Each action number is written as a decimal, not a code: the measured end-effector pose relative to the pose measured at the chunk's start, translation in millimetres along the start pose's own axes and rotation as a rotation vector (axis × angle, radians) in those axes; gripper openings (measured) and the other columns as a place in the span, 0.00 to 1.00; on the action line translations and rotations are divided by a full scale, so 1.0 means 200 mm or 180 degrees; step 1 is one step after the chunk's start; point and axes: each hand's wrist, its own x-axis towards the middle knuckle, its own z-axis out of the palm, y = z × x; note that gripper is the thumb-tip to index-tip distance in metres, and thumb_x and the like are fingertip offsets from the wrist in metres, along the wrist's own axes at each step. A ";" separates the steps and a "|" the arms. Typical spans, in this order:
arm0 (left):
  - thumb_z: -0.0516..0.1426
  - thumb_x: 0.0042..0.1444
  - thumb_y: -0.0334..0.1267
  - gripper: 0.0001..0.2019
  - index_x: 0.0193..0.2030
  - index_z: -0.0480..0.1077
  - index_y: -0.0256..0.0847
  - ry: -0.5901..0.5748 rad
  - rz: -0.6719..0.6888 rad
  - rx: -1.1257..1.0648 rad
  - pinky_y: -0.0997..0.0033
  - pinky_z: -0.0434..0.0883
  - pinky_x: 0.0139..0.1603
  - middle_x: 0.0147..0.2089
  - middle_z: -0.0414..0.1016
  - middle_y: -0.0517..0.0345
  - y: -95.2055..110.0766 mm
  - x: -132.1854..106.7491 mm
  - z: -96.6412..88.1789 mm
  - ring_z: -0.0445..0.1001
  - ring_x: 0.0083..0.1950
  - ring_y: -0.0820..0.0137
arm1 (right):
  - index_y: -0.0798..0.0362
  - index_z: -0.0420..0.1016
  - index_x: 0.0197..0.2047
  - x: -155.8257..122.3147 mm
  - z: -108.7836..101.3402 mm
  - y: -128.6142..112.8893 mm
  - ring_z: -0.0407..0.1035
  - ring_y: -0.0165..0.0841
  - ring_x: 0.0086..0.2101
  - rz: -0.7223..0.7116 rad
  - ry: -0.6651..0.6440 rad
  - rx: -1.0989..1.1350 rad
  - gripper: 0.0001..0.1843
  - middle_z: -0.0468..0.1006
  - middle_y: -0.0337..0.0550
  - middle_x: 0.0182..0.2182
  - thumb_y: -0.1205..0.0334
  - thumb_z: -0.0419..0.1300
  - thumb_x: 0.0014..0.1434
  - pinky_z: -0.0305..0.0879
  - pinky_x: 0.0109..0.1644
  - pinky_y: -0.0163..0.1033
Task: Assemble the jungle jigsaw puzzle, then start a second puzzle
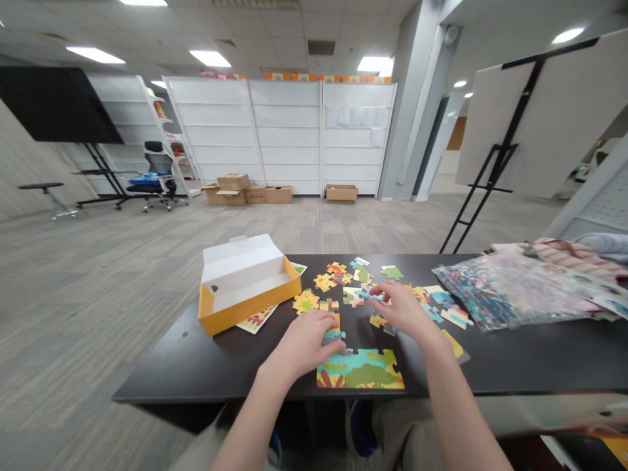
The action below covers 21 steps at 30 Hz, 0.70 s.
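My left hand (307, 343) rests with its fingers apart over a blue and yellow puzzle piece (335, 335), covering part of it. Just below its thumb lies a joined strip of puzzle (367, 371) with a green shape on blue and yellow, near the table's front edge. My right hand (402, 309) hovers palm down, thumb and fingers spread, close to a group of puzzle pieces (354, 296). Under its wrist side sits a dark-yellow and green piece (377, 321). Its fingertips partly hide the pieces behind them.
An open yellow box (250, 304) with a white inside stands at left, over a printed card (258, 319). Loose pieces (336, 271) lie farther back, others (436, 304) to the right. A clear plastic bag (510, 288) covers the right side of the black table (196, 366).
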 end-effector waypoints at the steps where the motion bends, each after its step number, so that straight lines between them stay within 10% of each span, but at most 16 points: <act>1: 0.58 0.64 0.45 0.11 0.47 0.75 0.44 0.0031 0.0007 -0.0029 0.62 0.71 0.57 0.51 0.79 0.53 -0.01 0.01 0.00 0.75 0.55 0.60 | 0.51 0.80 0.40 0.06 0.01 -0.04 0.73 0.36 0.37 -0.0090 -0.0017 -0.0039 0.11 0.79 0.45 0.39 0.58 0.57 0.61 0.65 0.45 0.38; 9: 0.55 0.63 0.35 0.08 0.41 0.77 0.44 0.0010 -0.0064 -0.0095 0.67 0.72 0.50 0.43 0.81 0.56 -0.04 0.05 -0.02 0.78 0.47 0.63 | 0.55 0.77 0.52 0.58 0.22 -0.14 0.68 0.43 0.53 -0.0060 -0.0325 -0.0878 0.21 0.78 0.55 0.51 0.49 0.56 0.66 0.59 0.55 0.41; 21: 0.52 0.67 0.40 0.11 0.45 0.76 0.45 0.0737 -0.0889 0.0187 0.67 0.71 0.46 0.48 0.82 0.57 -0.16 0.03 -0.15 0.79 0.49 0.63 | 0.55 0.80 0.42 0.68 0.35 -0.12 0.73 0.38 0.42 -0.0062 -0.0179 -0.0590 0.11 0.78 0.53 0.46 0.63 0.67 0.55 0.64 0.47 0.37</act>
